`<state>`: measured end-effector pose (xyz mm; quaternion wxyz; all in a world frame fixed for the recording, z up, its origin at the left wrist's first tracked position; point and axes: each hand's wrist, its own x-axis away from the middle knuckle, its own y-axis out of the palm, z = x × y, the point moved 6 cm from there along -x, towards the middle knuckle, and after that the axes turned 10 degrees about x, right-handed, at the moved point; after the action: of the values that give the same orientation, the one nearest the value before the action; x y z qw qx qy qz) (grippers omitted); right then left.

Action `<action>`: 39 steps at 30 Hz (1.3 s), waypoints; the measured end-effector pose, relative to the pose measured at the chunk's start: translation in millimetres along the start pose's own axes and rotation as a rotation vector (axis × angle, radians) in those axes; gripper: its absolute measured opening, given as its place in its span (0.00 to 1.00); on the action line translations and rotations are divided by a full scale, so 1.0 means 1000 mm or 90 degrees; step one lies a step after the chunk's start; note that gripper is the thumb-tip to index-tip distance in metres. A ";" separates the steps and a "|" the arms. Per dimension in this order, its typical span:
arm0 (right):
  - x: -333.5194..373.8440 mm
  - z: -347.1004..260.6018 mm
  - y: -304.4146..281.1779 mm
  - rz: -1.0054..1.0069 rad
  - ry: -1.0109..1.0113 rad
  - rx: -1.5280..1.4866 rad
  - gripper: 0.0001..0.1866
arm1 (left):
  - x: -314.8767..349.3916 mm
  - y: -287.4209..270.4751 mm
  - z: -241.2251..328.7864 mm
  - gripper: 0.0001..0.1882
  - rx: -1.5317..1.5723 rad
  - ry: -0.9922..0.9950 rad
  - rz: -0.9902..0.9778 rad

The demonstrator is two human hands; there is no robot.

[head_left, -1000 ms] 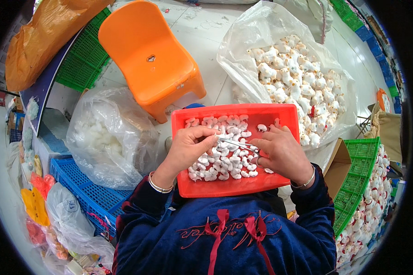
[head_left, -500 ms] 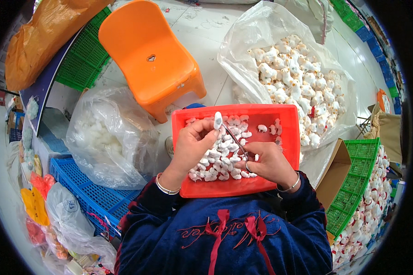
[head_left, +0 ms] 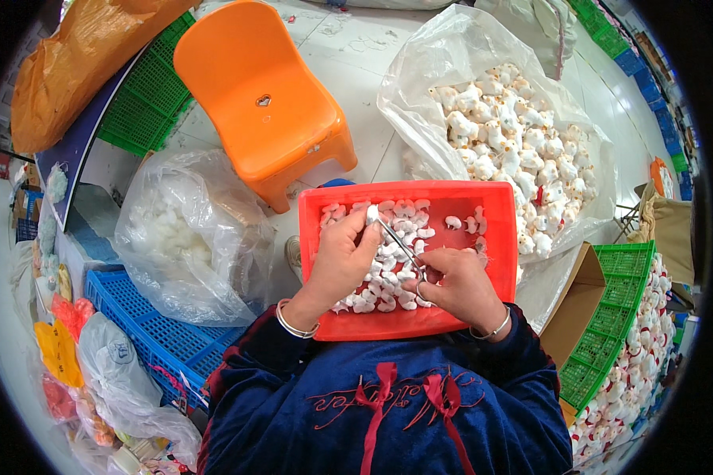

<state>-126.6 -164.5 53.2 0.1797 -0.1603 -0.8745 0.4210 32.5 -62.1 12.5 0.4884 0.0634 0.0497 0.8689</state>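
Observation:
My left hand is closed, pinching a small white plush piece upright between thumb and fingertips. In my right hand are slim metal forceps with finger rings. Their tip points up and left and meets the plush piece; whether it is inside the piece is hidden by my fingers. Both hands are over a red plastic tray at my lap. Many similar small white plush pieces lie in the tray, heaped mostly in its left and middle.
An orange plastic chair stands ahead on the left, near a clear bag of white stuffing and a blue crate. Ahead right is a large clear bag of white plush toys. A cardboard box and green crate stand at right.
My left hand has drawn slightly lower with the plush piece, and more of the piece is covered by my fingers. The forceps in my right hand have shifted slightly left.

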 end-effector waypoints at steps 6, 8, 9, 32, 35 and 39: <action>0.004 0.002 0.009 -0.036 0.049 -0.106 0.19 | 0.001 0.004 -0.015 0.11 0.120 -0.078 -0.034; 0.004 0.011 0.001 0.004 -0.008 0.003 0.20 | 0.001 0.002 -0.017 0.12 0.213 -0.117 -0.025; 0.002 0.012 -0.004 0.024 -0.037 0.058 0.21 | 0.001 0.001 -0.018 0.12 0.259 -0.136 -0.020; 0.001 0.012 -0.015 0.040 -0.040 0.092 0.17 | 0.005 -0.001 -0.028 0.09 0.035 -0.134 -0.115; -0.001 0.009 -0.028 0.065 -0.085 0.189 0.18 | -0.002 -0.011 -0.018 0.10 0.099 -0.127 -0.045; 0.002 0.006 -0.030 0.055 -0.086 0.234 0.19 | -0.007 -0.017 -0.013 0.10 0.117 -0.163 -0.036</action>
<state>-134.3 -185.5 73.9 0.1287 -0.1332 -0.7854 0.5906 48.1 -59.7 -3.1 0.5071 0.2167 0.0676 0.8314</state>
